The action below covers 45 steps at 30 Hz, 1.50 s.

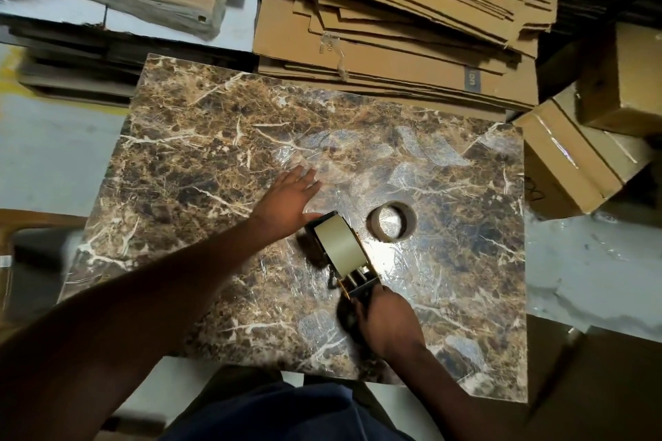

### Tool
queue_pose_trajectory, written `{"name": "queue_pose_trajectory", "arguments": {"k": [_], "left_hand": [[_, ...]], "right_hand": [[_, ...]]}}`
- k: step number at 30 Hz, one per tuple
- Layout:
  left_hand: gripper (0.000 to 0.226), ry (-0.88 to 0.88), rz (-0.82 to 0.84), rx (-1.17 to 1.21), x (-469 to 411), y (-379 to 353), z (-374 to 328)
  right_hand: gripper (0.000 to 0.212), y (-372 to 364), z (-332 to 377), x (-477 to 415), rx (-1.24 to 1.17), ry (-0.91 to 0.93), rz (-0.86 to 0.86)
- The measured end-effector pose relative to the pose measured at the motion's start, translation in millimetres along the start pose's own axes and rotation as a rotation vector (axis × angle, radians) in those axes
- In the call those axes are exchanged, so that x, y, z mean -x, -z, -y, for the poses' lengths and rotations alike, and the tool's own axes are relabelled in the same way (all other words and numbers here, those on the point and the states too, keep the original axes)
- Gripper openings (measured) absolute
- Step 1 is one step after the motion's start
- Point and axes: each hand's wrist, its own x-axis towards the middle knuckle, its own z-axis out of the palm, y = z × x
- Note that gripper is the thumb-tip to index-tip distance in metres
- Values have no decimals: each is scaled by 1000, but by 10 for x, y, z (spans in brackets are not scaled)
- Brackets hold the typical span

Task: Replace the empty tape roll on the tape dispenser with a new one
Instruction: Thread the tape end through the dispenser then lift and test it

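there, one tape dispenser (353, 277) lay on the marble tabletop (200, 140) carrying one full roll (339, 246); one empty core (391, 220) (bare cardboard) lay just beside it. the right hand (388, 322) was wrapped round the dispenser's handle; the left hand (288, 199) was spread flat, holding nothing, thumb touching the roll.

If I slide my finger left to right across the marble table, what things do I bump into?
Left hand → new tape roll on the tape dispenser → empty tape roll, lying alone on the marble table.

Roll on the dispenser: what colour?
Pale cream roll; head view shows it best.
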Motion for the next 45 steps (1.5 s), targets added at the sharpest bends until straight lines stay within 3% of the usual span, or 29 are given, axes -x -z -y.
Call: {"name": "queue_pose_trajectory", "arguments": {"k": [9, 13, 16, 19, 27, 34, 39, 45], "left_hand": [[78, -26, -1, 108, 32, -21, 194], [98, -18, -2, 76, -17, -131, 289], [90, -30, 4, 84, -16, -116, 272], [75, -46, -29, 87, -11, -83, 240], [84, -43, -15, 119, -9, -46, 223], [83, -32, -4, 151, -17, -4, 231], [84, -68, -15, 137, -40, -87, 257], [84, -75, -1, 55, -44, -23, 204]], "right_hand": [[27, 283, 234, -66, 146, -7, 42], [32, 481, 470, -124, 157, -36, 46], [37, 588, 547, -121, 154, -82, 57], [39, 533, 445, 29, 166, -106, 68], [53, 412, 284, 268, 153, -140, 120], [30, 261, 96, 536, 143, -169, 163], [28, -99, -235, 731, 210, -226, 136], [32, -211, -415, 766, 141, -128, 73]]}}
